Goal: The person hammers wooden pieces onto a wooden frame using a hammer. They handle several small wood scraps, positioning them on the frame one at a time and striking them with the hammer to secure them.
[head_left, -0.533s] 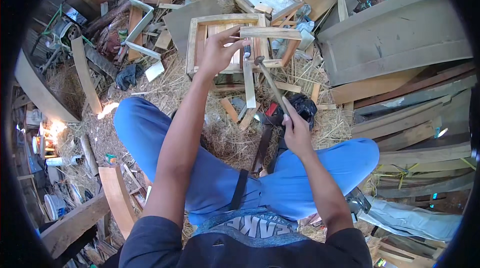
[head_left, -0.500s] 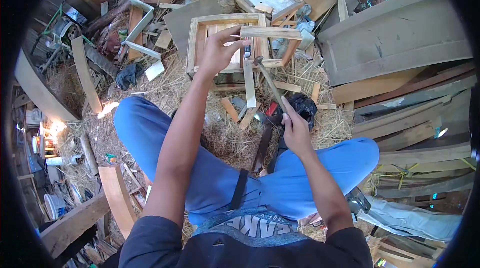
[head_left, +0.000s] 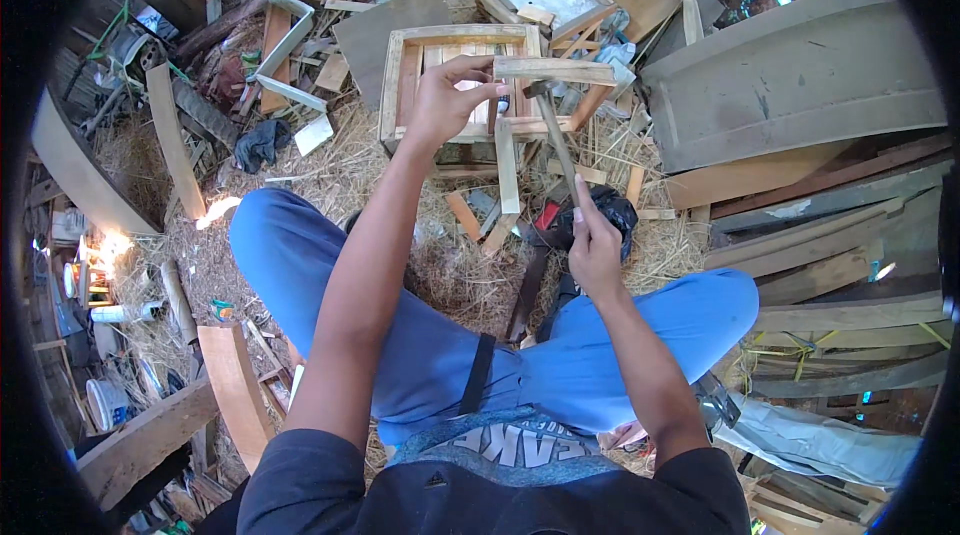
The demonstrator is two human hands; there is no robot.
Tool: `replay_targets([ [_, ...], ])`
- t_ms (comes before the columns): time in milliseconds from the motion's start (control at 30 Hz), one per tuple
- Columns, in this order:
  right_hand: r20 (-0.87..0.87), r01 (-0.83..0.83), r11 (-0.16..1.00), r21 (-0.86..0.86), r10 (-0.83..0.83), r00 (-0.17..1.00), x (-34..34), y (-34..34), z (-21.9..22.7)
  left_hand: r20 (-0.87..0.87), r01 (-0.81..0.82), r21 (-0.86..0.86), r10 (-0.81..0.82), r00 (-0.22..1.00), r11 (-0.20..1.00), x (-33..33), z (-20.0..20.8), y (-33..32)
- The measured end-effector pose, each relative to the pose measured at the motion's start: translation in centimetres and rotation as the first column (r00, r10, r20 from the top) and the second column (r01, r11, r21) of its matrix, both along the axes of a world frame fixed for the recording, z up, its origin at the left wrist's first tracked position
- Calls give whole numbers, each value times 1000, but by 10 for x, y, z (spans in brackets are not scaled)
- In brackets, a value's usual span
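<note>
Our right hand is closing around a hammer. Its head is now showing higher than half a second ago, bringing it close beside a wooden bar ahead of that hand. Our left hand is curling at the bar's left end; we cannot tell what it is pinching. The bar is looking pale, straight and squared, beyond both wrists.

Left arm stretched forward, left hand with thumb apart from fingers (fingertips hard to make out); right forearm angled inward, right hand curled closed.
</note>
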State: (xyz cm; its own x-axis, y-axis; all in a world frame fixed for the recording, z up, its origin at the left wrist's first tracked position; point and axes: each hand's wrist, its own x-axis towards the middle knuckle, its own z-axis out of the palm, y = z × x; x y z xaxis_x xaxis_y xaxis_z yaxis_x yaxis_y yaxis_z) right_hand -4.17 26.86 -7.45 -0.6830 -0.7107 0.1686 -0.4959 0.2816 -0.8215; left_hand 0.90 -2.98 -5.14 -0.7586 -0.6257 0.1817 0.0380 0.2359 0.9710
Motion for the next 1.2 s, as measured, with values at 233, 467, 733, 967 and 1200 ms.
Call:
replay_targets([
  [233, -90, -60, 998, 1, 60, 994, 2, 0, -3, -20, 22, 47, -21, 1000, 999, -1, -5, 0],
  [467, -150, -90, 986, 142, 111, 982, -6, -2, -7, -25, 23, -13, -23, 999, 1000, 1, -3, -2],
  [733, -115, -72, 982, 172, 92, 989, -6, -1, -6, -44, 13, 3, -13, 999, 1000, -3, -14, -5],
  [967, -166, -42, 978, 203, 76, 983, -12, -4, -3, -31, 38, -3, -39, 999, 999, -6, -9, -5],
  [1200, -100, -113, 955, 276, 145, 984, -8, -3, -3, -20, 52, 21, -52, 998, 998, -2, -8, -1],
])
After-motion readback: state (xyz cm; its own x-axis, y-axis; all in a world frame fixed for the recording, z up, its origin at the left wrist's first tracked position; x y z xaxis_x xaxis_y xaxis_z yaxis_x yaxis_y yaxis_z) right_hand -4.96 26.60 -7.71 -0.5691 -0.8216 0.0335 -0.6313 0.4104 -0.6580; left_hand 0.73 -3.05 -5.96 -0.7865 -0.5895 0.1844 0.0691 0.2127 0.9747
